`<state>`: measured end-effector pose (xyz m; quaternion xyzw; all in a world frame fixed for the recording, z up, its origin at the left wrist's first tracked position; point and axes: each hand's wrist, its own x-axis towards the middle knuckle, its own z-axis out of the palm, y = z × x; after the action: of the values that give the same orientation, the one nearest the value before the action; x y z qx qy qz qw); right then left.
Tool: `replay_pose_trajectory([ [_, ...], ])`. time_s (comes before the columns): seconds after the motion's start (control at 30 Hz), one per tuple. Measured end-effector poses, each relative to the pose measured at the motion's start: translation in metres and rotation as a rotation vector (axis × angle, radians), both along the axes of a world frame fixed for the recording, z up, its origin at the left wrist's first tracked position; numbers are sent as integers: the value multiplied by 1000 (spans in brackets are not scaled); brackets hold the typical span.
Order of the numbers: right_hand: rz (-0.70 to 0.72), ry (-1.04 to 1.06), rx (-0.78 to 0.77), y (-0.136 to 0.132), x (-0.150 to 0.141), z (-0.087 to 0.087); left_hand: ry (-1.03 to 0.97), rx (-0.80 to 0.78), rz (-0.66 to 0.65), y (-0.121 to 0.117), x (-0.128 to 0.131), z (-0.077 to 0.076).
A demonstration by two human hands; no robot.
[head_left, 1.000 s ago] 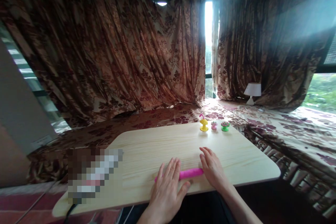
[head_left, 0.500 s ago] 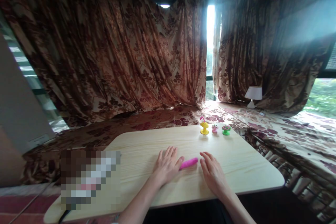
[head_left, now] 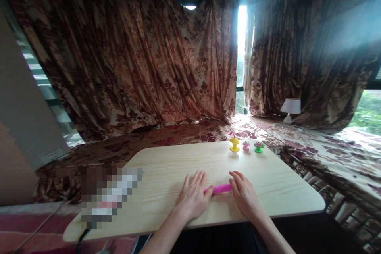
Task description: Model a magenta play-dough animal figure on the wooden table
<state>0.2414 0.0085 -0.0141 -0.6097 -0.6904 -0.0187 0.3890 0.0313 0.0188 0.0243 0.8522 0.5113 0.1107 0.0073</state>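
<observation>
A pink roll of modelling clay (head_left: 220, 189) lies on the light wooden table (head_left: 166, 162), near its front edge. My left hand (head_left: 193, 196) lies flat on the roll's left end with fingers stretched out and apart. My right hand (head_left: 244, 195) lies flat at the roll's right end, fingers also stretched out. Only the middle of the roll shows between the two hands. Neither hand grips anything.
At the table's far right stand a yellow clay figure (head_left: 234, 144), a small pink one (head_left: 245, 145) and a green one (head_left: 258, 147). A pixelated patch (head_left: 110, 196) covers the front left. Patterned curtains (head_left: 143, 67) and a white lamp (head_left: 290, 108) lie beyond.
Both hands slid back toward me over the pink roll after pushing it away half a second ago. The roll rolled with them. The camera view shifted slightly.
</observation>
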Motion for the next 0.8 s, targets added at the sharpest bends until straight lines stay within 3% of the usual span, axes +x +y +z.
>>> replay_pose_trajectory([
  [0.1,2,-4,2,1,0,0,9,-42,78,48,5,3],
  [0.2,-2,0,0,2,0,-1,13,-33,95,64,8,3],
  [0.27,-1,5,-6,3,1,-2,15,0,63,51,8,4],
  [0.43,-4,25,-30,1,3,-4,25,72,-58,-26,1,-1],
  [0.53,-13,31,-36,1,1,2,20,125,-148,-56,-6,-10],
  [0.67,-11,7,-19,4,-20,17,11,133,-158,-58,-10,-18],
  [0.8,3,-54,-5,3,-52,27,-68,181,-47,-46,-21,-17],
])
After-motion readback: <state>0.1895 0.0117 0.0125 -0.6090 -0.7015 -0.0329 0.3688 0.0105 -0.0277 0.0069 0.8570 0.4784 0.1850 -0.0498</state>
